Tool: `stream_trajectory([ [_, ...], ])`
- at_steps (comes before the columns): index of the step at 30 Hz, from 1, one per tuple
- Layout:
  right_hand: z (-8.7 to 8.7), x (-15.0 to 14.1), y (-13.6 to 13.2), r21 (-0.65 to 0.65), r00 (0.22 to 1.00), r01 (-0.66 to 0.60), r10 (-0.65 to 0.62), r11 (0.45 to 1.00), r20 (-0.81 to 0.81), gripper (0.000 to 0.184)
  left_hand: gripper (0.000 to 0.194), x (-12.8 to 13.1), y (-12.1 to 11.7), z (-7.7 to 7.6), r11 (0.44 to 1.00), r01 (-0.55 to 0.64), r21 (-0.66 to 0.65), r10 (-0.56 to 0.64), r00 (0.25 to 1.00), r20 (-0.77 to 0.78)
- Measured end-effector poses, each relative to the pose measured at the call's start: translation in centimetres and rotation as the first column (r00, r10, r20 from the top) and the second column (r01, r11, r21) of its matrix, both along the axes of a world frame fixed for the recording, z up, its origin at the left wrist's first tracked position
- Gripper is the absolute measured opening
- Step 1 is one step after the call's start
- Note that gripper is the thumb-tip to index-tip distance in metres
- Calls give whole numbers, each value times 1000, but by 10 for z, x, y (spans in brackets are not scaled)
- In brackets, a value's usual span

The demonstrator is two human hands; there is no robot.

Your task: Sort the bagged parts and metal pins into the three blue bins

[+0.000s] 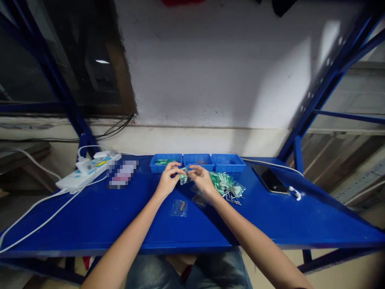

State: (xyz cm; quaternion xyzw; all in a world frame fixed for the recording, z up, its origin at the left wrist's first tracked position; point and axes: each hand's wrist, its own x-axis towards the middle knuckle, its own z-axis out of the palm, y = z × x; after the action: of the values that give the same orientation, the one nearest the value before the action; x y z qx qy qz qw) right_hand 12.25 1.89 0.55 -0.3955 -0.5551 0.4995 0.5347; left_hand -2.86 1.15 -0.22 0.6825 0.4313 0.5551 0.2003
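Note:
My left hand (167,180) and my right hand (201,179) meet above the blue table (90,216), both pinched on one small clear bag with green print (184,176). Just right of my right hand lies a heap of similar green bags and small metal pins (227,185). A small clear bag with a brownish part (179,208) lies flat on the table in front of my left hand. Another small bag (199,200) sits under my right wrist.
Three blue trays stand in a row at the back: left (165,162), middle (199,161), right (227,162). A white power strip (87,171) with cables lies at the left. A dark phone (270,179) with a white cable lies at the right. Blue rack posts flank the table.

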Motion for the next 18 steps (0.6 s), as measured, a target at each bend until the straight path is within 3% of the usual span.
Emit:
stream_trajectory([
  [4,16,1,9,66,996,90,-90,994,-1,30,29,4,-4,3,998,-57,-15,57,997,42],
  [6,34,3,13,212,976,216,-217,953,-16,20,30,2,-5,4,995,-99,-13,99,995,23],
  [7,44,4,14,322,953,296,-302,899,-33,15,26,0,-5,4,994,-108,-8,108,994,-24],
  [9,63,3,17,544,873,449,-478,708,-99,10,20,-3,-4,4,994,-106,-3,104,982,-157],
  [11,76,-2,21,676,798,512,-585,530,-145,12,19,-3,-3,1,995,-103,-12,96,961,-261],
  [12,79,-6,24,725,787,484,-606,490,-116,14,19,-2,-3,-1,995,-101,-22,90,952,-294],
  [13,79,-9,28,777,796,398,-605,489,-27,16,20,-2,-3,-2,995,-95,-37,79,944,-320],
  [15,73,-13,36,824,788,69,-537,563,301,16,22,-1,-4,-3,994,-67,-87,29,925,-379],
  [17,62,-10,44,722,664,-235,-434,651,608,18,23,-6,-8,-1,984,-50,-168,-37,880,-473],
  [18,55,-5,46,668,609,-289,-407,686,681,20,24,-10,-11,2,975,-52,-216,-71,848,-526],
])
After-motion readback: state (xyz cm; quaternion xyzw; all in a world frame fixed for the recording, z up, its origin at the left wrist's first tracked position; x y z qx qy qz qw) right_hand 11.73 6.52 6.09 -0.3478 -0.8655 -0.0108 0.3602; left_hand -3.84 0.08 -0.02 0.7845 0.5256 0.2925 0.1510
